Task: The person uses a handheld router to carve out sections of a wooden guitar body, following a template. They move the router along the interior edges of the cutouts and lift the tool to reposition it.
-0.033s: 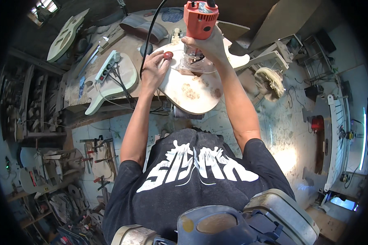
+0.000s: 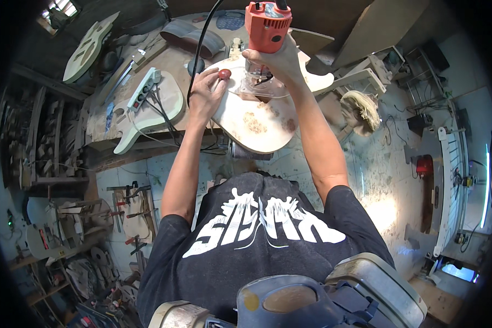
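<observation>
An orange trim router [image 2: 267, 28] stands upright on a pale wooden guitar body [image 2: 259, 128] with brown burl-like patches. My right hand [image 2: 281, 63] is closed round the router, just under its orange motor housing. Below that hand, the router's clear plastic base [image 2: 257, 86] lies on the guitar body; the bit is hard to make out. My left hand [image 2: 205, 94] has its fingers bent against a round red knob [image 2: 224, 74] at the left of the base. A black cable [image 2: 198, 54] runs down past my left hand.
On the workbench [image 2: 101, 120] to the left, a power strip [image 2: 145, 88] with plugged cords lies on another guitar body [image 2: 169, 104]. Sanding belts [image 2: 191, 38] lie at the back. A bundle of pale fibre [image 2: 361, 111] sits at right. Clamped wood [image 2: 135, 216] stands at lower left.
</observation>
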Motion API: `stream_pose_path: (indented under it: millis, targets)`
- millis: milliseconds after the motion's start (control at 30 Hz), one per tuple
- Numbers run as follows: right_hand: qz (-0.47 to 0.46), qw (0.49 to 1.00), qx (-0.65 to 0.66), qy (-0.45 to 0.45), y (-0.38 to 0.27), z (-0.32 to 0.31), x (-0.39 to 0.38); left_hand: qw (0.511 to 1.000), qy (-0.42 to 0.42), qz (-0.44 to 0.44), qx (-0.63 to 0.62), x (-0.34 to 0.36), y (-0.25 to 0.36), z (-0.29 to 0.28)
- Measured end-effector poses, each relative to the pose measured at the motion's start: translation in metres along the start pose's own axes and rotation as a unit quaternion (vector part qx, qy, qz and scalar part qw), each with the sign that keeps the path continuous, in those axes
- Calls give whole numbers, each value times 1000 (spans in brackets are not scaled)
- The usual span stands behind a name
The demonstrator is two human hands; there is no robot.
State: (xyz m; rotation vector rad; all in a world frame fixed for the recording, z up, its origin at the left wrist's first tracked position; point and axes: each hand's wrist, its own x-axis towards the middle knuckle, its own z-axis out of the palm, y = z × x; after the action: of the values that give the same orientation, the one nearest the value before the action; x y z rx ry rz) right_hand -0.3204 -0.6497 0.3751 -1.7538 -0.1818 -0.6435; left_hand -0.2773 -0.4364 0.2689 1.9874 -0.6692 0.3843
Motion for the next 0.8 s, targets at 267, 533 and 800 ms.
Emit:
stream_pose_path:
  millis: [267, 533, 800]
  targets:
    - [-18, 1000, -1, -3, 10, 6, 9, 999, 11, -21, 23, -1, -4, 2]
    - [-22, 1000, -7, -18, 25, 7, 16, 999, 22, -44, 1, -1, -1, 2]
    - [-11, 1000, 18, -23, 17, 10, 18, 997, 46, -58, 11, -2, 0, 5]
